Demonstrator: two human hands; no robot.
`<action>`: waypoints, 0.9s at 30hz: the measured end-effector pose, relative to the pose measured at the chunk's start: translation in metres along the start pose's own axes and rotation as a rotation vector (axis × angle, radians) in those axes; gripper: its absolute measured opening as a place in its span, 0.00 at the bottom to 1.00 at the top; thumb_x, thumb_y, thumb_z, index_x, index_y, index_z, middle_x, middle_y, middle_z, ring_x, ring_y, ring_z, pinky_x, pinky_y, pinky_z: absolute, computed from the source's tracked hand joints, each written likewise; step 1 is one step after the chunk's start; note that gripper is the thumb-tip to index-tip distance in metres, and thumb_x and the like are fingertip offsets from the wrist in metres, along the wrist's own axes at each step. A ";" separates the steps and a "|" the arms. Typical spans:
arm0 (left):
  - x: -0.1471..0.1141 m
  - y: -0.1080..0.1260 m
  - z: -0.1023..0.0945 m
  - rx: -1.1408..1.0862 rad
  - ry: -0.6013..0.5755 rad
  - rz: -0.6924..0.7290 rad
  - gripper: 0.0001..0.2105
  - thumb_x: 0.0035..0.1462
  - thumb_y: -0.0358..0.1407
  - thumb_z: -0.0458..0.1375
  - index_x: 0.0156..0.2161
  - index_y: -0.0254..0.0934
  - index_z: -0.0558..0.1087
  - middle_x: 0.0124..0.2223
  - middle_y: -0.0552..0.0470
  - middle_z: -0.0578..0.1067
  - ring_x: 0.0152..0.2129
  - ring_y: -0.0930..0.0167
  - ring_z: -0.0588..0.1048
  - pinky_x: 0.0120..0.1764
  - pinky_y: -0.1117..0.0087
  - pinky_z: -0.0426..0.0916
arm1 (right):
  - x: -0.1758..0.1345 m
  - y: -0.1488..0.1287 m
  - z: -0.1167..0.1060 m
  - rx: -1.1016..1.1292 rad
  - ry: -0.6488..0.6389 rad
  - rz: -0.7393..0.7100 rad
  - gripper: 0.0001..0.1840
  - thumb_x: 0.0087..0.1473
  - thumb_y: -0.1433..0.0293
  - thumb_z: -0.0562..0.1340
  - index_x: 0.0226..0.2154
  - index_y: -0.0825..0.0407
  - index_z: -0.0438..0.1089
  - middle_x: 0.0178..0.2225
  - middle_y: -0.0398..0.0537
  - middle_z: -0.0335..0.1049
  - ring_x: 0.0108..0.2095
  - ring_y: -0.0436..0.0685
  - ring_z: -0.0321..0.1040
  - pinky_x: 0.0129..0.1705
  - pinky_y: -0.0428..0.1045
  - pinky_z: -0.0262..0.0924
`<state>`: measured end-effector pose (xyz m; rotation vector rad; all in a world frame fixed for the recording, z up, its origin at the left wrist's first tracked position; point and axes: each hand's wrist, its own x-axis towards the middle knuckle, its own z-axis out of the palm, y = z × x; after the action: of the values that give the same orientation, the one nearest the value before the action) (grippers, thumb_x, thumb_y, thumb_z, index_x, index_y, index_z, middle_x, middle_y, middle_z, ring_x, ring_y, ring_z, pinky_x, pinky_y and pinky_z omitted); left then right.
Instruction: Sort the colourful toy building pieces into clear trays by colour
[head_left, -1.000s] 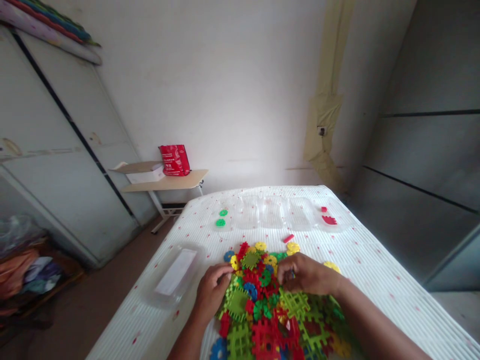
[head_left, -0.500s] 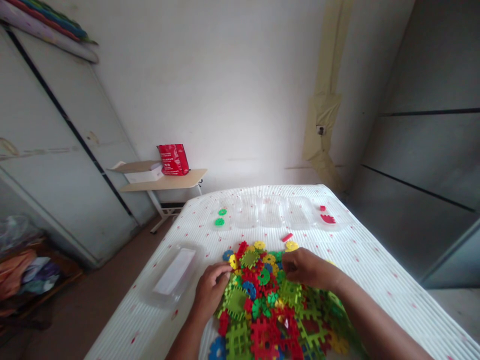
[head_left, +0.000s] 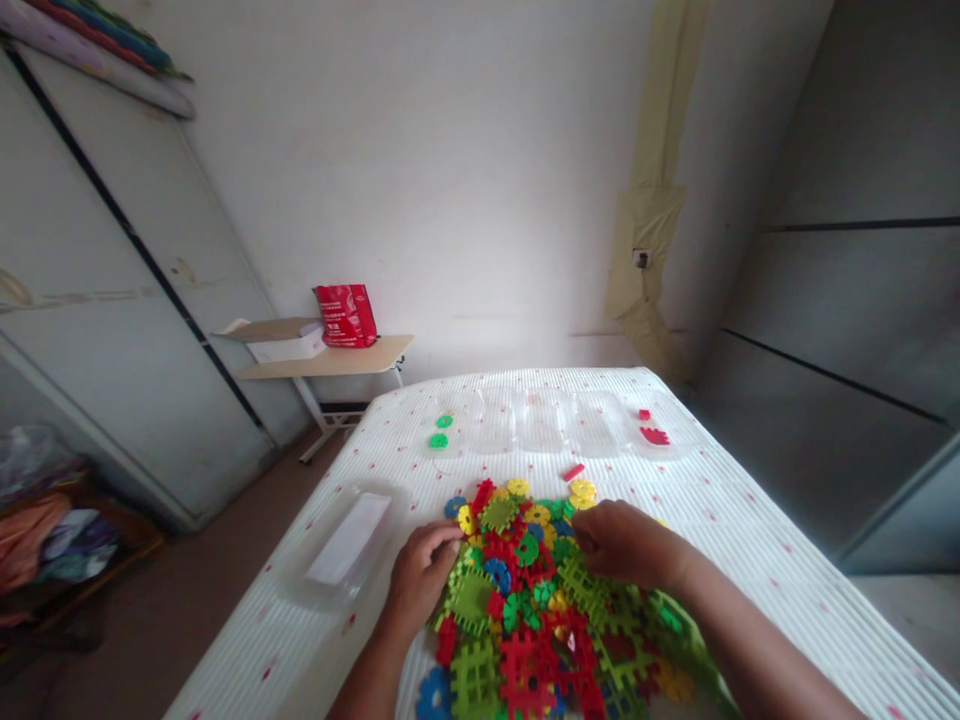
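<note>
A heap of plastic building pieces (head_left: pixel 529 585) in red, green, yellow and blue covers the near middle of the table: toothed flower discs, square lattices and small blocks. My left hand (head_left: pixel 421 572) rests at the heap's left edge, loosely bent with the thumb apart from the fingers. Its fingertips are beside a yellow flower disc (head_left: pixel 466 519), and no piece shows in it. My right hand (head_left: pixel 616 540) is over the heap's right side, its fingers curled down among the pieces. Whatever they hold, if anything, is hidden. Just beyond it lie yellow flower discs (head_left: pixel 582 492).
A clear compartment tray (head_left: pixel 544 450) lies across the far table, with two green discs (head_left: pixel 441 430) at its left and red pieces (head_left: pixel 655 436) at its right. A red stick (head_left: pixel 574 472) lies nearer. At left is a clear plastic container (head_left: pixel 296 590) with a white strip.
My right hand has shifted slightly to the right over the heap, uncovering more of the pieces beside it. My left hand has stayed almost still.
</note>
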<state>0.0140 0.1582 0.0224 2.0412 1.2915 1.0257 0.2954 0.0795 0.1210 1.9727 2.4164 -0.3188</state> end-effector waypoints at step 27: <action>0.000 0.000 0.000 -0.004 -0.011 -0.001 0.11 0.51 0.38 0.54 0.36 0.39 0.76 0.40 0.48 0.77 0.40 0.66 0.73 0.46 0.64 0.66 | -0.020 -0.043 0.001 -0.093 -0.023 0.111 0.28 0.40 0.69 0.59 0.48 0.55 0.61 0.41 0.60 0.70 0.40 0.68 0.69 0.34 0.54 0.60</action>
<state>0.0141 0.1582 0.0221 2.0398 1.2841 1.0145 0.2583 0.0516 0.1291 2.0411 2.2528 -0.2223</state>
